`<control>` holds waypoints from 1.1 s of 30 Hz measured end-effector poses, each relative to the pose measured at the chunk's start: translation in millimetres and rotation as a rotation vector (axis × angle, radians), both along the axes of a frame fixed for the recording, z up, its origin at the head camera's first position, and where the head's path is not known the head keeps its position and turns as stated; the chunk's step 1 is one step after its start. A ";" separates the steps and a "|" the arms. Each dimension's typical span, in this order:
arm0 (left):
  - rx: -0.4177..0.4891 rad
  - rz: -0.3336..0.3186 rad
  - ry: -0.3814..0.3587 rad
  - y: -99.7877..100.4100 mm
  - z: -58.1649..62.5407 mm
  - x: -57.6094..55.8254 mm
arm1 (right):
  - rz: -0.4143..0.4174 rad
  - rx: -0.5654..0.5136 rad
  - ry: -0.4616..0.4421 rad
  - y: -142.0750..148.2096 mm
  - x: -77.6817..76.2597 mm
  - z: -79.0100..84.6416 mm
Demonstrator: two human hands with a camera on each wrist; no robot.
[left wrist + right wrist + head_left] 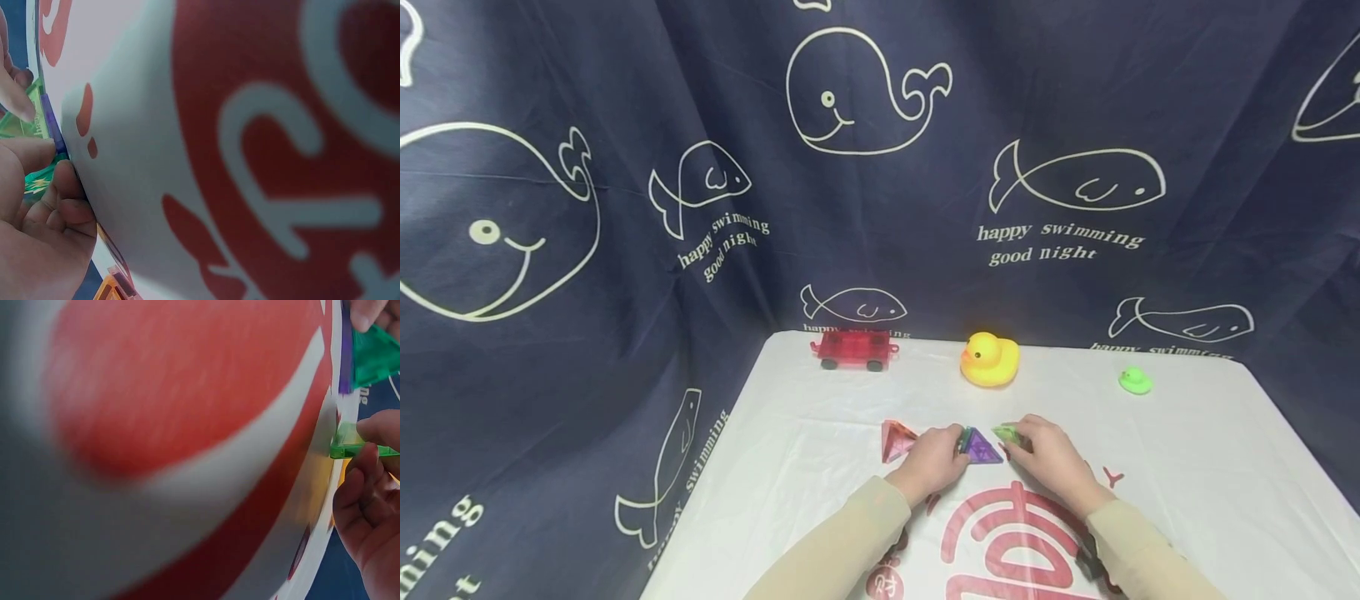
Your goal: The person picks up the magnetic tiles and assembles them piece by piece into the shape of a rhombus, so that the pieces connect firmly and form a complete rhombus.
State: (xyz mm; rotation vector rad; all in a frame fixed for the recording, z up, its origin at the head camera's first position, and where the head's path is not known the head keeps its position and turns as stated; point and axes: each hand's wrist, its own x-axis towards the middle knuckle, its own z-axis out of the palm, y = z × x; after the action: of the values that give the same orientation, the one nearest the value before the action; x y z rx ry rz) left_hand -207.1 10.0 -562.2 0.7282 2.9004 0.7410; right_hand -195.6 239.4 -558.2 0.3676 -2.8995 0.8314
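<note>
With thumb and fingers, my left hand pinches a dark green triangular magnetic tile that stands up from the table. Against it lies a purple triangular magnetic tile, flat on the table. My right hand pinches a light green magnetic tile a little to the right, apart from the purple one. In the right wrist view, the light green tile sits between thumb and fingers at table level. Left of my left hand are pink and orange tiles, partly hidden by that hand.
Along the back of the white table stand a red wheeled toy car base, a yellow duck and a small green duck. A dark blue printed curtain hangs behind the table and to its sides.
</note>
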 end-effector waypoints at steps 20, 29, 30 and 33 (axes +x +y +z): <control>-0.118 -0.041 0.065 7.5 -2.5 -2.9 | 0.048 0.115 0.116 -36.5 -0.4 0.7; -0.132 -0.058 0.070 7.6 0.2 -2.2 | 0.058 0.144 0.058 -37.5 1.2 4.2; -0.136 -0.059 0.071 7.4 0.3 -2.0 | 0.062 0.146 0.054 -37.3 1.6 4.2; -0.146 -0.059 0.074 7.2 0.9 -1.6 | 0.067 0.147 0.055 -37.4 1.9 4.3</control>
State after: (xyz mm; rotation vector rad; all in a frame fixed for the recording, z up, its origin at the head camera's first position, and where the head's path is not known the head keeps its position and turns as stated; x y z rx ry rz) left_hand -208.7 17.2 -561.3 0.8367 2.9444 0.5008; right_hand -193.7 202.0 -553.9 0.4956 -2.9192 0.6078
